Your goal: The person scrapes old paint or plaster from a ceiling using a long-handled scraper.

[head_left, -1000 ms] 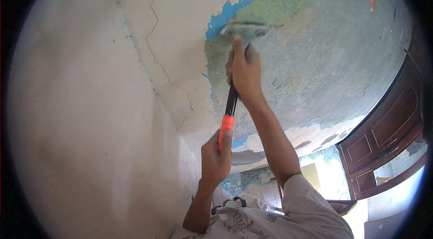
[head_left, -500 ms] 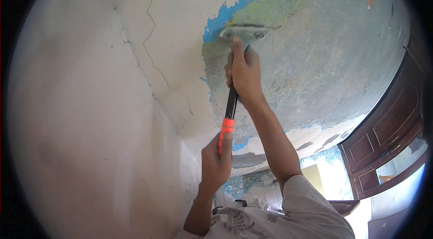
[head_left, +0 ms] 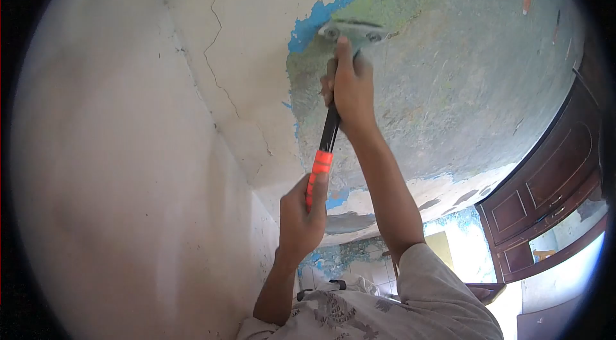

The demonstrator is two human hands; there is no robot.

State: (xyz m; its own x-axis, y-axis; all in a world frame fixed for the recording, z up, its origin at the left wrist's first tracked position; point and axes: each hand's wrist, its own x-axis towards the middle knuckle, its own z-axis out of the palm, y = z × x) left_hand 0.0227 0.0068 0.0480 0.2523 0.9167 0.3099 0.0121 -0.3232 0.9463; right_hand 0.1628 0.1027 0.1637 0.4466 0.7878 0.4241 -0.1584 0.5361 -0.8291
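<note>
A long-handled scraper [head_left: 330, 131] with a black shaft, an orange grip and a wide metal head is raised against the wall. My left hand [head_left: 304, 219] is wrapped around the orange grip at its lower end. Higher up, my right hand [head_left: 353, 96] closes around the shaft just below the head, its thumb stretched up toward the blade. The blade lies over a patch of bared green plaster [head_left: 391, 6], beside a ragged strip of blue paint [head_left: 308, 30]. Whether the blade edge touches the wall is hard to tell.
Cream paint with a long crack [head_left: 215, 35] covers the wall to the left, meeting another wall at a corner. Bare grey plaster [head_left: 449, 96] spreads to the right. Dark wooden cabinets [head_left: 545, 179] and tiled flooring [head_left: 369, 269] show lower right.
Both hands and the scraper have moved slightly up the wall, the head shifting a little right and tilting. The grip on the tool is unchanged.
</note>
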